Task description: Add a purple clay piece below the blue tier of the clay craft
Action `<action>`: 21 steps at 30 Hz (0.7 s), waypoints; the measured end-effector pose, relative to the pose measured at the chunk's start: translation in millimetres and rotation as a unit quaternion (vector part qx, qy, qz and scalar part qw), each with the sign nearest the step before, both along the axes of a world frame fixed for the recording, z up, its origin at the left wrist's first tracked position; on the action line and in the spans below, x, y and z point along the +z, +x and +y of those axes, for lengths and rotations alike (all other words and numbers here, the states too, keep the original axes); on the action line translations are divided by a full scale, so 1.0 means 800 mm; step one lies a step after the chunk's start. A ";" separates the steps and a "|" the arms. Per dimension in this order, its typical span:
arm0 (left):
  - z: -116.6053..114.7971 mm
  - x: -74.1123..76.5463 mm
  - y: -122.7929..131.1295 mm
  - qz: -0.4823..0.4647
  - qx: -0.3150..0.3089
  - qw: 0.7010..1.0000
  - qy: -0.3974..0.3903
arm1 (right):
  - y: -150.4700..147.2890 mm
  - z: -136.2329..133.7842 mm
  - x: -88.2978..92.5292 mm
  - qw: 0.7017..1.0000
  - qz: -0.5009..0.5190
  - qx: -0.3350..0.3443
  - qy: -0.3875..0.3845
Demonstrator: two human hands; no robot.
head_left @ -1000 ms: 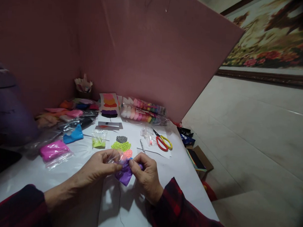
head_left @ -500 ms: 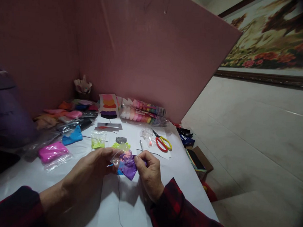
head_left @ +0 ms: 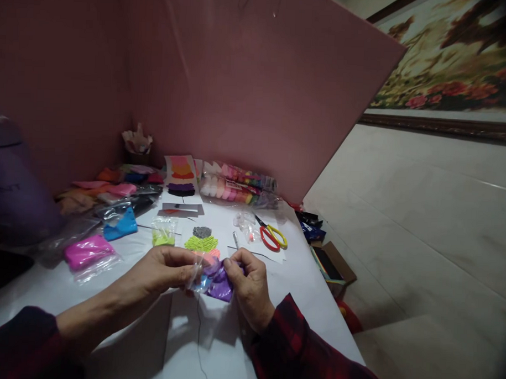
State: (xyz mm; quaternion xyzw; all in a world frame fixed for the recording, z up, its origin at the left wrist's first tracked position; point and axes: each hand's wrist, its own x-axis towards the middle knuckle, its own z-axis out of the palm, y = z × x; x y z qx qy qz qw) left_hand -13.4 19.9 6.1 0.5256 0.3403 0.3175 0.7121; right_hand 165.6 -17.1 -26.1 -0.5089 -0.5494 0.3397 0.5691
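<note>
Left hand (head_left: 167,268) fingers were pinched on the clear end of the purple bag (head_left: 221,288); right hand (head_left: 250,288) fingers clamped its right side. Bag was over white paper (head_left: 223,346), partly hiding the coral patch (head_left: 209,255).

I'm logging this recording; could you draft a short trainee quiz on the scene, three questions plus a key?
1. Multiple choice: what does the right hand pinch?
A) a bright pink packet
B) a purple packet
C) a yellow-green packet

2. True or false: the scissors have two handles of the same colour.

3. Fill in: on the paper, the patch just beyond the yellow-green patch, farther from the person, is ____.

Key: 1. B; 2. false, one is red and one yellow; 3. grey.
</note>
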 end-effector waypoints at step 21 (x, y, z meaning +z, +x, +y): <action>-0.003 -0.001 0.001 -0.007 0.067 0.996 0.054 | -0.010 -0.002 -0.004 0.954 0.234 0.155 -0.107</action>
